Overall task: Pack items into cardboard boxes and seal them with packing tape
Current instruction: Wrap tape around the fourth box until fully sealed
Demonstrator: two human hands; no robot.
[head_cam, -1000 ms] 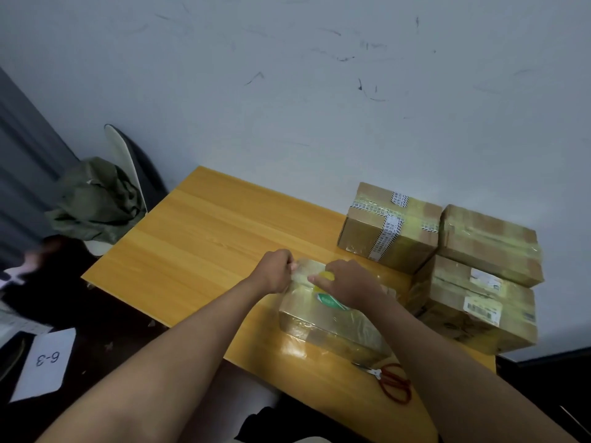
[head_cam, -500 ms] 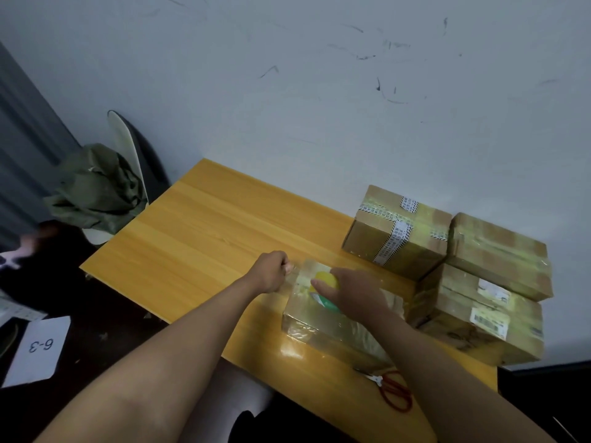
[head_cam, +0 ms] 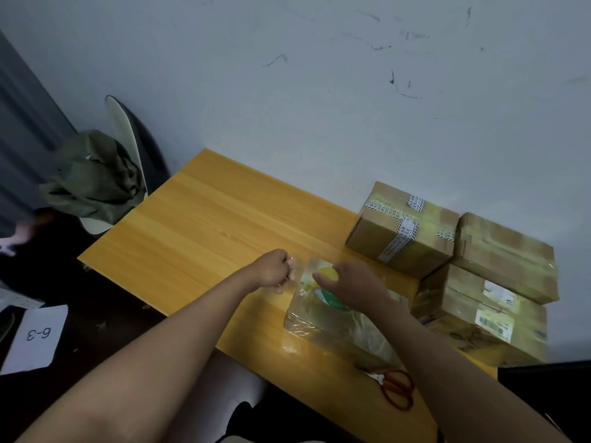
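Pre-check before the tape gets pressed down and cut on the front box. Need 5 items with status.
1. Left hand pinches the free end of the clear tape: ok.
2. Right hand grips the tape roll on top of the front box: ok.
3. Tape pulled taut, without wrinkles: cannot tell, too transparent.
4. Scissors lie on the table near the right forearm, within likely reach: ok.
5. Front box stands clear of the three sealed boxes: cannot tell, the right arm hides the gap.
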